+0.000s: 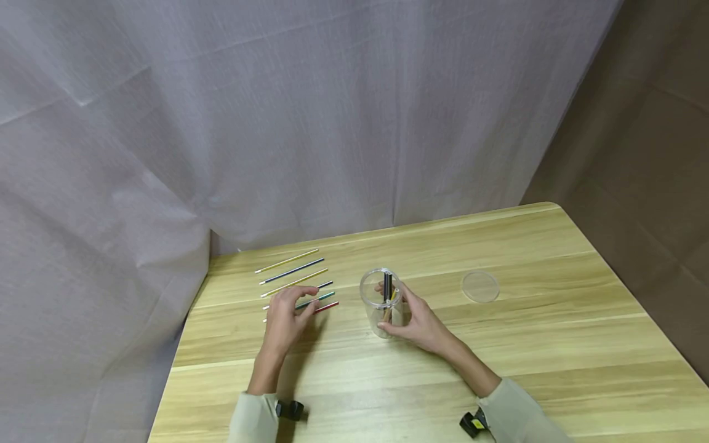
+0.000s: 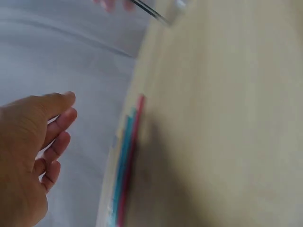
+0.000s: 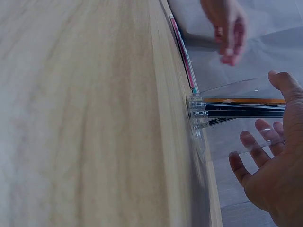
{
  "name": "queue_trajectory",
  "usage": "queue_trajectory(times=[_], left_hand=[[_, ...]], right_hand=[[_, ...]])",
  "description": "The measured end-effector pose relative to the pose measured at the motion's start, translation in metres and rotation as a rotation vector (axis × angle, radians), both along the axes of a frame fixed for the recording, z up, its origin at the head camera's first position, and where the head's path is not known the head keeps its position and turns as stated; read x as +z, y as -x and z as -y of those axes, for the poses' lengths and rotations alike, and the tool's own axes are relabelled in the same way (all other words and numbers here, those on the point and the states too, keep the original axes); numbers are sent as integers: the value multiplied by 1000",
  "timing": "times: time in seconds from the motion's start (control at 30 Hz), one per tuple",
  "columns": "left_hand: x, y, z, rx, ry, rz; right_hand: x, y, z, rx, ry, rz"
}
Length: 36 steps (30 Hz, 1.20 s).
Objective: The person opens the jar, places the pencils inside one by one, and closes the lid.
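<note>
My left hand (image 1: 286, 311) hovers over the row of pencils, its fingers bent toward the thumb and nothing between them. Beneath it lie a red pencil (image 1: 327, 307) and a teal pencil (image 1: 322, 299), both partly hidden by the hand. With thumb and fingers spread around its side, my right hand (image 1: 423, 321) holds a clear plastic cup (image 1: 372, 312) upright on the table. Several pencils stand in the cup; the right wrist view shows black pencils (image 3: 246, 110) and an orange one (image 3: 244, 100), with clear pieces at their lower ends.
Farther back lie two yellow pencils (image 1: 293, 283) and a dark blue pencil (image 1: 291, 271), roughly parallel. A clear round lid (image 1: 480, 287) rests on the wooden table (image 1: 554, 344) right of the cup. A grey curtain (image 1: 332, 123) hangs along the table's back edge.
</note>
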State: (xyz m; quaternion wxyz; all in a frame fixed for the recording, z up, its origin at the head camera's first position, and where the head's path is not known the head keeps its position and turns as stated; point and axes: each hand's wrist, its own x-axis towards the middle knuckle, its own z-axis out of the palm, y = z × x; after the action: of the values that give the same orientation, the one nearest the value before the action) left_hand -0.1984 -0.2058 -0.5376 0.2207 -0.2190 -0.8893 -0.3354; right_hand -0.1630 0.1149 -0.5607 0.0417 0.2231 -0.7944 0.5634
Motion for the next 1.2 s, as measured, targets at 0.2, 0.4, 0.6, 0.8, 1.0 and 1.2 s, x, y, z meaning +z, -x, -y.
queue_trajectory(times=[0.2,0.4,0.6,0.8,1.0,1.2], left_hand=[[-24,-1,13,72,101,58],[-34,-4,23,105,154,75],[-39,-7,30,104,167,86],[-44,-8,35,120,159,72],[-44,-10,36,123,150,69],[-47,-11,36,114,145,61]], right_hand=[[1,-1,0,1,7,8],[0,0,0,24,19,19],[-1,1,0,32,36,16],[-1,2,0,37,41,16],[0,1,0,31,29,14],[0,0,0,27,25,0]])
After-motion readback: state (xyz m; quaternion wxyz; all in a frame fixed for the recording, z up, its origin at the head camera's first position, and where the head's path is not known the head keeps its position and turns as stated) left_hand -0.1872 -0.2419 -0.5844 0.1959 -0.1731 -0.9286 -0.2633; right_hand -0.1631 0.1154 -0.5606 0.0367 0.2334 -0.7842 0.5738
